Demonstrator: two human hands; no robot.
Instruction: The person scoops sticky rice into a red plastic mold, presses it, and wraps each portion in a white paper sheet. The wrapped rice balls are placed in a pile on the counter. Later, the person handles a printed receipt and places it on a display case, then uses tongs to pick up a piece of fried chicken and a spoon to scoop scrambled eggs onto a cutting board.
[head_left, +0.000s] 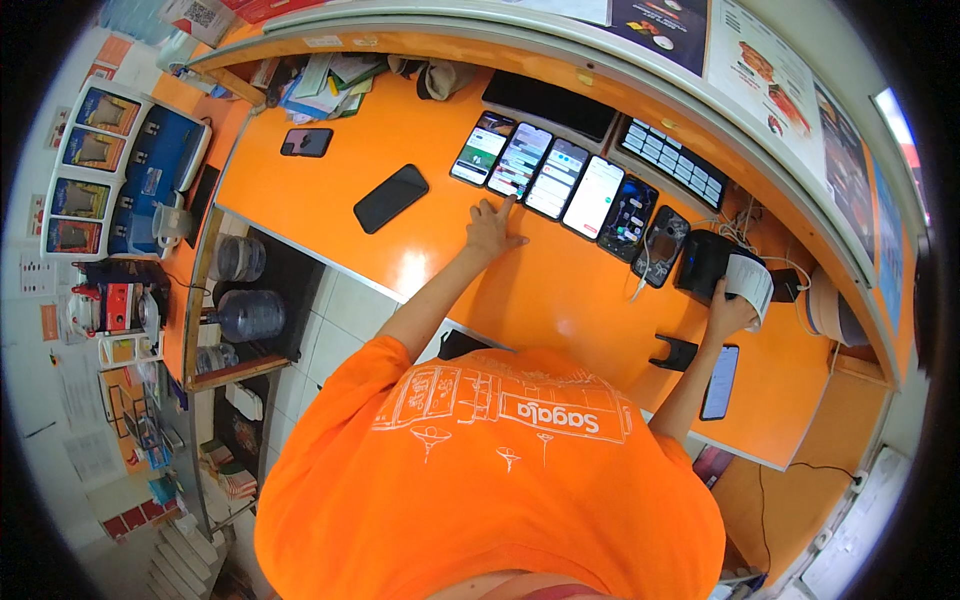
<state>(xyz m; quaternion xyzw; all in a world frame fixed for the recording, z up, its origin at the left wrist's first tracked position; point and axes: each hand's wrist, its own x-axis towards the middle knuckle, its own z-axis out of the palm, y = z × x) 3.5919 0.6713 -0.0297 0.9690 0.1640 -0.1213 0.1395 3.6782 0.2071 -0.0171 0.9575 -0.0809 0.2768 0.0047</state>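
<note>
On the orange counter (337, 187), my left hand (491, 229) has its fingers spread. Its index finger reaches the lower edge of a lit smartphone (521, 161), one of several phones in a slanting row. My right hand (731, 309) pinches a printed paper receipt (750, 281) that curls out of a black receipt printer (701, 262). Below that hand lie a black plastic stand (673, 352) and another lit smartphone (720, 382). A dark phone (661, 246) with a white cable ends the row beside the printer. Two more dark phones, one larger (391, 199) and one smaller (307, 142), lie to the left.
Behind the row stand a black panel (551, 105) and a lit tablet (673, 163) under a raised ledge. Papers (326, 86) and a cap (442, 79) lie at the back left. White cables (742, 225) tangle behind the printer. Water bottles (251, 315) stand on a side shelf.
</note>
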